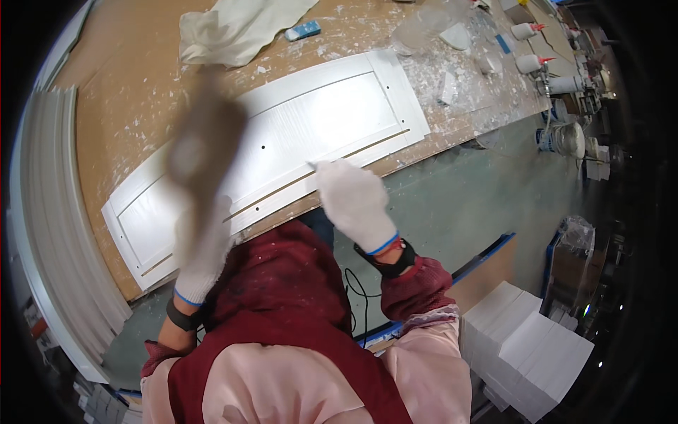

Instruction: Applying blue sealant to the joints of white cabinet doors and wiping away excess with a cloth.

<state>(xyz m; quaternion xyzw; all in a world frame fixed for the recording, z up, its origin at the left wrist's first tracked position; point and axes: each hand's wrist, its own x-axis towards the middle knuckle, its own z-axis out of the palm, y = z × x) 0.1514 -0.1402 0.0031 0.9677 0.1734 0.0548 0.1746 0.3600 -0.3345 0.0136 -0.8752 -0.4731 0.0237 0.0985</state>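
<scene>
A white panelled cabinet door (296, 124) lies flat on a brown workbench (120, 106) spattered with white. My left hand (201, 251), in a white knit glove, is shut on a brown wooden-handled tool (201, 152), raised over the door's left half and blurred by motion. My right hand (353, 201), also gloved, rests with its fingertips on the door's near edge, pressing on a thin strip along the groove. I cannot tell whether it pinches anything.
A crumpled white cloth (233, 28) and a small blue-white block (302, 30) lie at the back of the bench. Glue bottles with red tips (530, 63) and tubs stand at the right end. White mouldings (49, 212) lean at left. White boxes (526, 350) are stacked on the green floor.
</scene>
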